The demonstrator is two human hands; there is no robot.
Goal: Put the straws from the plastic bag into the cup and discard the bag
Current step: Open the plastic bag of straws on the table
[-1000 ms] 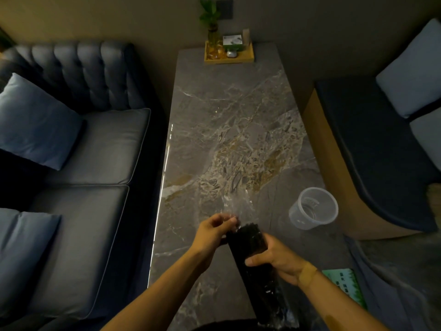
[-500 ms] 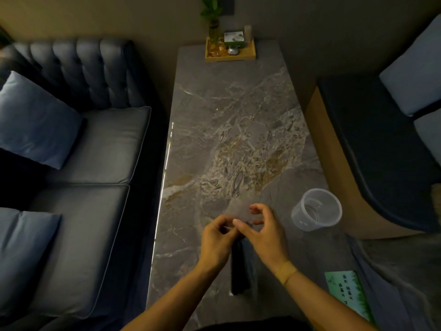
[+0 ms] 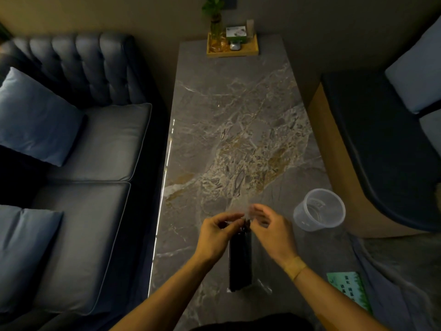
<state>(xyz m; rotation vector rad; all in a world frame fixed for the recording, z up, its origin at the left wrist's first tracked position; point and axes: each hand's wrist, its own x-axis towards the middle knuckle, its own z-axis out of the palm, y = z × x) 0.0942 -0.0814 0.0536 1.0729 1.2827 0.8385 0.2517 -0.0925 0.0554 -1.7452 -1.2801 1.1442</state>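
Head cam, steep down over table (image 3: 238,120)

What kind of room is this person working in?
Probably a lounge or cafe-style booth. A long marble table runs between a tufted sofa with cushions and a padded bench. A wooden tray with a small plant sits at the table's far end.

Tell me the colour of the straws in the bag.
Black. The straws show as a dark bundle inside the clear bag, head view.

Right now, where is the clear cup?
In the head view the clear cup stands empty on the marble table, near its right edge, just right of the right hand.
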